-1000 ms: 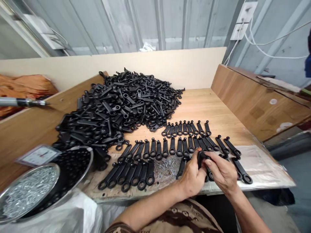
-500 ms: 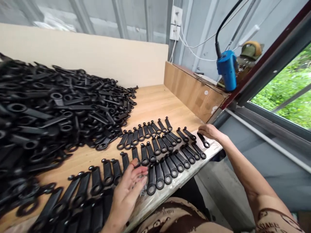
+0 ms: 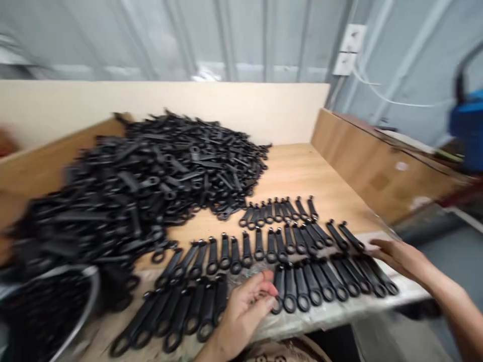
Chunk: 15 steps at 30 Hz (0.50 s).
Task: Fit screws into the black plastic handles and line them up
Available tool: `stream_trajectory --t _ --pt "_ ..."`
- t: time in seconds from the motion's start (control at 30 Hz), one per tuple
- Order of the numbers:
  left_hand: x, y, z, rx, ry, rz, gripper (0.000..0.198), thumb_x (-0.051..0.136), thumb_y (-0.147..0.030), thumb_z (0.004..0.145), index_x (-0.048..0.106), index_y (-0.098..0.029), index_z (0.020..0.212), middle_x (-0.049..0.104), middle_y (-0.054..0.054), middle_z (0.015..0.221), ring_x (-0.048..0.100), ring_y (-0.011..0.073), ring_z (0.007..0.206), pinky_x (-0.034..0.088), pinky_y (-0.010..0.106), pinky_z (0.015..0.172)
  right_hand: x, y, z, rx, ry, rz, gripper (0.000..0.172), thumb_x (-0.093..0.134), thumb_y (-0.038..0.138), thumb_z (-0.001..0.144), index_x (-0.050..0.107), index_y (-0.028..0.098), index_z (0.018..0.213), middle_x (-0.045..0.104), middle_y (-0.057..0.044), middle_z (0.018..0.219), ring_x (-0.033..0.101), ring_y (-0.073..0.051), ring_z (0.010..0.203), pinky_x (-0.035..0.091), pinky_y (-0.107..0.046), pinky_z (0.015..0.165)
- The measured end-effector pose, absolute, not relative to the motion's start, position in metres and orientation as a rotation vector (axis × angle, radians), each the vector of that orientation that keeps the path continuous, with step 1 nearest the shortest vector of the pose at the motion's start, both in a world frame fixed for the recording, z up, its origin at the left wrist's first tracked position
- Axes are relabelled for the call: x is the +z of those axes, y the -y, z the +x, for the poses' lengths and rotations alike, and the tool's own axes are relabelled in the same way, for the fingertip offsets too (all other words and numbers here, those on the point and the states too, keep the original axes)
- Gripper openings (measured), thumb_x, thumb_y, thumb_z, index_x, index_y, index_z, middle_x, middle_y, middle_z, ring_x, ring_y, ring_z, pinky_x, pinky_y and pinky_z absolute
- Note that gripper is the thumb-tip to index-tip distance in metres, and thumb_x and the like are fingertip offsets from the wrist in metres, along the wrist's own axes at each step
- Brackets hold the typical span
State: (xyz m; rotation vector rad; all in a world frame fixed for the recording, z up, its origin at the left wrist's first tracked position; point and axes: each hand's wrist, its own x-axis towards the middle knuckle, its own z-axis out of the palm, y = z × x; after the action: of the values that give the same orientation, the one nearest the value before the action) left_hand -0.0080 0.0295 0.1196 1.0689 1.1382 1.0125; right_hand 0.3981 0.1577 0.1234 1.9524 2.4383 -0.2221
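Black ring-and-ball arms (image 3: 303, 284) lie in rows along the bench; each has a ring at one end and a small ball at the other. My left hand (image 3: 245, 309) rests at the left end of the nearest right-hand row. Its fingers are loosely curled, with a gap between thumb and fingertips and nothing visible in them. Small silvery bits (image 3: 252, 270) show just behind it. At the row's right end, my right hand (image 3: 403, 256) has its fingertips close to the last black arm (image 3: 381, 276). Blur hides whether they still touch it.
A large heap of loose black arms (image 3: 181, 166) covers the back left of the wooden bench (image 3: 298, 166). A pale-rimmed container (image 3: 92, 296) with black pieces stands at front left. A wooden side board (image 3: 362, 156) bounds the right, with a blue tool (image 3: 468, 130) hanging beyond it.
The black arm that my right hand held apart now lies at the right end of the nearest row. The view has swung left, bringing the container into sight.
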Motion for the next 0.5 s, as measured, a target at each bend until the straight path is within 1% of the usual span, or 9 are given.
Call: stream_trajectory --t 0.07,0.17,0.23,0.27,0.33,0.4,0.5 --pt "0.120 -0.024 -0.019 1.069 -1.102 1.035 0.037 0.062 -0.037 0.073 0.061 -0.016 0.104 0.064 0.007 0.085 0.060 0.0190 0.077 0.047 0.031 0.074 0.126 -0.177 0.393 -0.100 -2.425 2.008 0.045 0.044 0.055 0.081 0.067 0.023 0.103 0.070 -0.016 0.086 0.067 -0.027 0.077 0.047 -0.033 0.058" --pt "0.120 -0.015 -0.039 1.239 -1.101 0.923 0.036 0.064 -0.041 0.071 0.064 -0.016 0.098 0.064 0.006 0.078 0.059 0.0176 0.072 0.046 0.029 0.069 0.144 -0.204 0.335 -0.047 -2.651 1.810 0.040 0.045 0.053 0.082 0.065 0.026 0.104 0.070 -0.013 0.092 0.066 -0.028 0.084 0.048 -0.034 0.064" --pt "0.119 -0.009 -0.052 1.347 -1.107 0.821 0.036 0.065 -0.042 0.070 0.065 -0.016 0.095 0.064 0.005 0.075 0.059 0.0169 0.069 0.045 0.028 0.067 0.161 -0.215 0.266 -0.055 -2.815 1.562 0.036 0.041 0.047 0.086 0.063 0.026 0.105 0.069 -0.009 0.099 0.064 -0.025 0.090 0.048 -0.033 0.073" --pt "0.118 -0.006 -0.059 1.396 -1.108 0.765 0.035 0.065 -0.042 0.070 0.065 -0.016 0.094 0.065 0.005 0.074 0.058 0.0166 0.067 0.044 0.028 0.066 0.168 -0.220 0.227 -0.083 -2.883 1.427 0.033 0.040 0.043 0.088 0.063 0.025 0.104 0.068 -0.008 0.102 0.064 -0.023 0.091 0.047 -0.031 0.074" --pt "0.115 -0.003 -0.072 1.485 -1.111 0.650 0.034 0.065 -0.042 0.070 0.066 -0.016 0.091 0.065 0.005 0.070 0.058 0.0160 0.063 0.043 0.027 0.063 0.176 -0.227 0.147 -0.102 -2.960 1.113 0.027 0.041 0.034 0.088 0.064 0.023 0.098 0.069 -0.007 0.097 0.063 -0.020 0.088 0.044 -0.027 0.072" --pt "0.112 -0.001 -0.084 1.568 -1.123 0.551 0.030 0.067 -0.039 0.070 0.067 -0.017 0.089 0.065 0.004 0.067 0.057 0.0150 0.061 0.043 0.027 0.061 0.176 -0.234 0.076 -0.035 -2.947 0.908 0.022 0.044 0.026 0.085 0.064 0.021 0.092 0.069 -0.007 0.089 0.062 -0.018 0.084 0.042 -0.024 0.069" --pt "0.106 0.003 -0.099 1.667 -1.148 0.435 0.026 0.067 -0.036 0.070 0.067 -0.017 0.088 0.066 0.003 0.065 0.057 0.0136 0.059 0.042 0.025 0.060 0.164 -0.242 -0.001 0.033 -2.823 0.818 0.022 0.047 0.016 0.080 0.065 0.016 0.091 0.068 -0.010 0.086 0.061 -0.018 0.080 0.038 -0.022 0.064"
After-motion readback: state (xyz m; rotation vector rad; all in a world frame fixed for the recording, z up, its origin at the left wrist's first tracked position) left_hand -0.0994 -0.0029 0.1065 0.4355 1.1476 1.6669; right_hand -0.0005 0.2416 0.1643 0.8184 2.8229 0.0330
